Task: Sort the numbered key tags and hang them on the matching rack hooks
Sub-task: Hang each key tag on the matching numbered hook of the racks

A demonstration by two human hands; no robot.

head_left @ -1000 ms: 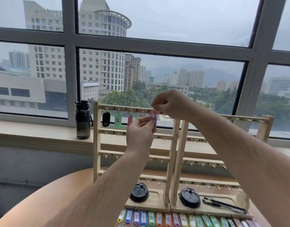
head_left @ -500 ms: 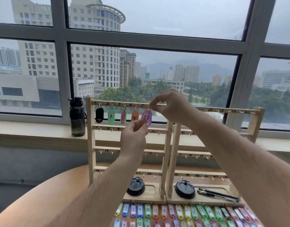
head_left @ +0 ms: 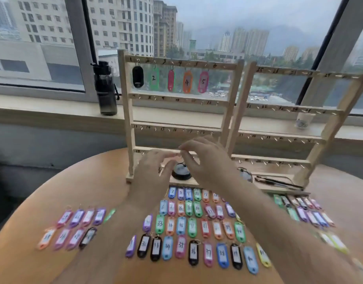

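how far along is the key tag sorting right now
Done: five hang on the top row of the left rack: black tag, green tag 2, red tag, orange tag 4, pink tag 5. In hand: the left hand and right hand hover near the rack base, no tag plainly held. Left: hooks from 6 on look bare, and rows of tags lie on the table.

The rack is made of pale, matt, unvarnished wood, and its small hooks are of shiny metal. The key tags are formed of glossy coloured plastic with paper labels and metal rings. The table is finished in smooth, softly shining wood, and the bottle is of dark translucent plastic.
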